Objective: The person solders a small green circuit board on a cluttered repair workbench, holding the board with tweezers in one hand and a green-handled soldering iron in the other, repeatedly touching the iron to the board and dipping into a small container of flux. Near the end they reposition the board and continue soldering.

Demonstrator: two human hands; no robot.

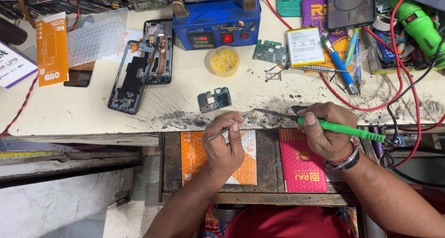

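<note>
Sitting behind both hands, yellow tub (224, 61) of yellow paste.

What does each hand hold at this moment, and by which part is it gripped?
The left hand pinches metal tweezers along their shaft. The right hand grips a green-handled soldering iron by the front of its handle.

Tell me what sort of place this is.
Most likely a phone repair bench. The right hand holds a green soldering iron, the left hand holds tweezers, and an opened phone frame and loose circuit board lie on the scorched worktop.
</note>
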